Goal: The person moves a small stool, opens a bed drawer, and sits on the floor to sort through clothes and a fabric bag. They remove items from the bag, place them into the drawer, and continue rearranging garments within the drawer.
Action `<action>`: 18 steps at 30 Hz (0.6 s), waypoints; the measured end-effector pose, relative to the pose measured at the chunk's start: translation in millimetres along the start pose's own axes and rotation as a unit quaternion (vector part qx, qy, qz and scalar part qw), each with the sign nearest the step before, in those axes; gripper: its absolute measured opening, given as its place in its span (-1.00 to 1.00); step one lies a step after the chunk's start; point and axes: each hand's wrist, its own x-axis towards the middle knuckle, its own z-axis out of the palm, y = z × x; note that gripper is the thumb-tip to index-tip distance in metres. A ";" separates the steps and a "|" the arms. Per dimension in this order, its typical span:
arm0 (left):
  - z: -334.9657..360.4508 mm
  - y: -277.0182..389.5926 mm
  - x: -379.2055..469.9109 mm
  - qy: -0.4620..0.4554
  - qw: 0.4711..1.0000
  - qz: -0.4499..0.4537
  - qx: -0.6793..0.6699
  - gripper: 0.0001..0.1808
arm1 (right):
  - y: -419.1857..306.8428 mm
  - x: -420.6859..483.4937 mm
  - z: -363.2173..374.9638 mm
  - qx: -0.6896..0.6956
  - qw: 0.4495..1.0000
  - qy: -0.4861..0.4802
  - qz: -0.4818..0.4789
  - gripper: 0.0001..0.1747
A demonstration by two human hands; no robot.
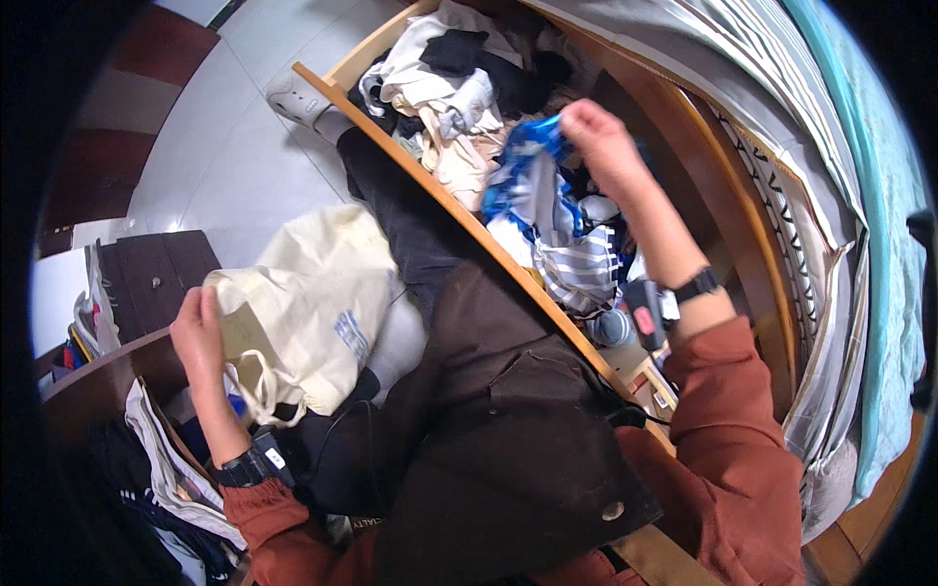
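My left hand [199, 333] grips the edge of a cream cloth tote bag [322, 256] with blue print. The bag lies over my leg, its strap [267, 388] hanging below. Over the open wooden drawer [454, 205], my right hand [597, 143] pinches a blue-and-white patterned cloth [531, 168] by its upper edge. That cloth hangs down among the clothes inside. Beneath it lies a grey-and-white striped cloth [579, 267]. White and pale garments [440, 66] and a black cloth [454, 51] fill the drawer's far end.
A rolled grey-blue striped sock [612, 327] sits near the drawer's front. Bedding with a turquoise edge [872, 256] hangs along the right. At left stands a dark brown cabinet [157, 267], with clothes [172, 469] in an open compartment below. My shoe [297, 102] rests on the tiled floor [242, 139].
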 end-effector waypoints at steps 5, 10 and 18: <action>-1.5 -7.2 7.3 0.018 0.999 -0.036 -0.019 -0.66 | -86.1 -52.4 -47.7 -0.011 0.995 0.051 -0.084 -0.86; -0.9 -12.7 6.1 0.051 0.998 -0.028 -0.005 -0.66 | -35.0 -112.3 -25.4 -0.537 0.821 -0.192 -0.009 -0.05; -4.2 -41.2 0.3 -0.004 0.967 -0.076 -0.242 -0.69 | 17.7 -103.7 -35.5 -0.349 0.931 -0.052 0.091 -0.81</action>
